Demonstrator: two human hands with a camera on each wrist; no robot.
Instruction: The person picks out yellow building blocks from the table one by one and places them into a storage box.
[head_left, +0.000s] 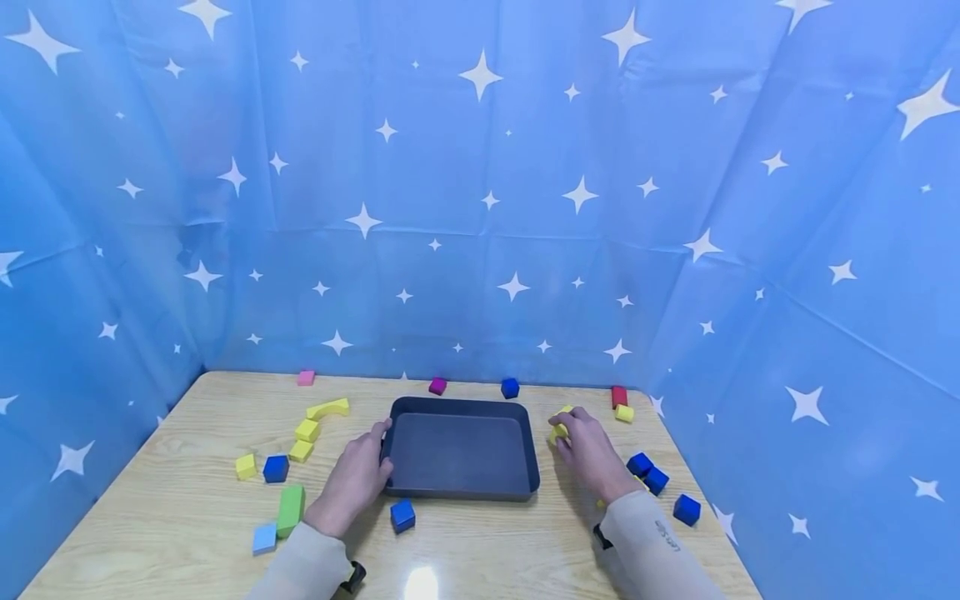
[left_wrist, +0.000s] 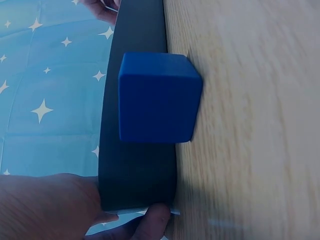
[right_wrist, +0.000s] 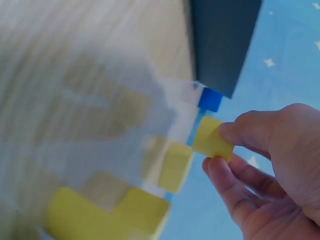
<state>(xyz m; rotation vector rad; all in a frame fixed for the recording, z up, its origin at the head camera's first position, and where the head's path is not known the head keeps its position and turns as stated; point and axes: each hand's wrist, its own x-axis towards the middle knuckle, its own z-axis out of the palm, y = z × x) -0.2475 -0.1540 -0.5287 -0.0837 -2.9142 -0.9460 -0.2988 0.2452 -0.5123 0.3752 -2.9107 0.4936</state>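
A dark grey rectangular tray (head_left: 459, 454) lies on the wooden table. My left hand (head_left: 352, 475) grips the tray's left side, fingers along its rim; the left wrist view shows a fingertip low at the tray's end. My right hand (head_left: 588, 450), right of the tray, pinches a small yellow block (right_wrist: 211, 137) between thumb and fingertips. Close by that hand, the right wrist view has another yellow block (right_wrist: 176, 167) and more yellow blocks (right_wrist: 142, 210) on the table. A blue cube (left_wrist: 157, 102) sits just in front of the tray near my left hand.
Left of the tray lie several yellow blocks (head_left: 307, 430), a blue cube (head_left: 276, 468), a green block (head_left: 291, 510) and a light blue block (head_left: 264, 538). Blue cubes (head_left: 686, 509) and a red block (head_left: 618, 397) lie at the right. A starry blue curtain (head_left: 480, 208) surrounds the table.
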